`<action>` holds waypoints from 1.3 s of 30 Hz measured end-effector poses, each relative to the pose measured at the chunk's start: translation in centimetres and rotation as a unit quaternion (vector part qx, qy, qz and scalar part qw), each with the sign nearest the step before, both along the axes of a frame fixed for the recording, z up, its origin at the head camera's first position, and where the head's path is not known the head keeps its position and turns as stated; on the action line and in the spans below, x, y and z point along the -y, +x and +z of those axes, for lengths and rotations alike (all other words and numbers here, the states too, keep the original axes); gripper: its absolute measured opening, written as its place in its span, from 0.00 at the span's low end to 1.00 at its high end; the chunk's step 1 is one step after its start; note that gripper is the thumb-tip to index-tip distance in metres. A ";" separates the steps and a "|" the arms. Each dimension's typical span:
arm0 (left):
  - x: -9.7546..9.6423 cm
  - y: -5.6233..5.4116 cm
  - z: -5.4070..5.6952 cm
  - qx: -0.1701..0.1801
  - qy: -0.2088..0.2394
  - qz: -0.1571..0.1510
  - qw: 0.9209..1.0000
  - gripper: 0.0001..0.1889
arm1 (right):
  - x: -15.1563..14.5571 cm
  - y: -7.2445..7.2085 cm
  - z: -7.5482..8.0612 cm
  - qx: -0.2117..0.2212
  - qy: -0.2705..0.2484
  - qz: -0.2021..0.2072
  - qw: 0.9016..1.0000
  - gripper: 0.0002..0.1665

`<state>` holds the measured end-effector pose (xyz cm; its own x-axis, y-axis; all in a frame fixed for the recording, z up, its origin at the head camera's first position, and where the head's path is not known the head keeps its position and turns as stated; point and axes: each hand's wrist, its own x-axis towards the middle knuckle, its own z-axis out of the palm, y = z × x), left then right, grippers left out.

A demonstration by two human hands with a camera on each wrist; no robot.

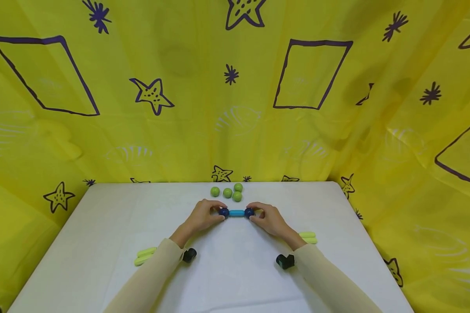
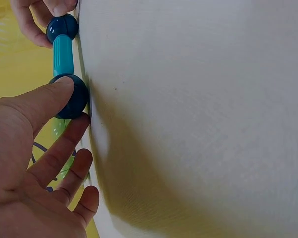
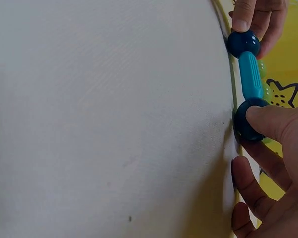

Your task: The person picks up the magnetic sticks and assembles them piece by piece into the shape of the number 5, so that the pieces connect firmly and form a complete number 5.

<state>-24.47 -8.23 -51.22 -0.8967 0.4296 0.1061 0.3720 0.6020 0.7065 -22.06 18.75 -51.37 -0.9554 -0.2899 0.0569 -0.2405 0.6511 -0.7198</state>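
A light-blue ridged rod [image 1: 236, 213] joins two dark-blue balls end to end, low over the white table or on it; I cannot tell which. My left hand [image 1: 202, 216] pinches the left dark-blue ball [image 1: 224, 212] between thumb and index finger. On the other end, my right hand [image 1: 269, 219] pinches the right dark-blue ball [image 1: 249, 212] the same way. The left wrist view shows the left thumb over its ball [image 2: 74, 96], the rod [image 2: 63, 54] beyond it. From the right wrist, the rod [image 3: 250, 74] runs between both balls.
Several green balls [image 1: 227, 193] lie behind the hands near the table's far edge. Pale-green rods [image 1: 142, 256] lie left of the left forearm, and more pale-green rods [image 1: 307, 237] lie by the right wrist. Yellow patterned cloth [image 1: 188, 130] hangs around the white table [image 1: 235, 269].
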 end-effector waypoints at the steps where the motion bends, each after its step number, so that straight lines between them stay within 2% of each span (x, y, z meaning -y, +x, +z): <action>1: 0.0 -0.1 0.0 -0.001 -0.002 0.001 1.000 0.15 | 0.1 -0.1 0.1 -0.001 0.002 0.001 1.000 0.21; 10: 0.1 -0.7 0.1 -0.008 0.000 0.012 1.000 0.15 | 0.8 -0.6 0.7 -0.007 0.007 -0.002 1.000 0.21; 18: -0.1 -1.2 0.2 0.001 0.008 0.019 1.000 0.15 | 1.1 -1.2 0.6 -0.007 -0.005 -0.018 1.000 0.21; 31: 0.0 -1.5 0.2 -0.009 0.005 0.017 1.000 0.16 | 1.2 -1.6 0.6 -0.003 -0.009 -0.024 1.000 0.20; 39: -0.1 -1.5 0.2 -0.011 0.009 0.019 1.000 0.15 | 1.2 -1.7 0.6 -0.014 -0.007 -0.021 1.000 0.20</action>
<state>-25.98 -8.13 -50.98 -0.9094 0.3938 0.1338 0.3652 0.6023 0.7099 -23.71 17.57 -50.72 -0.9644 -0.2493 0.0877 -0.2340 0.6510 -0.7221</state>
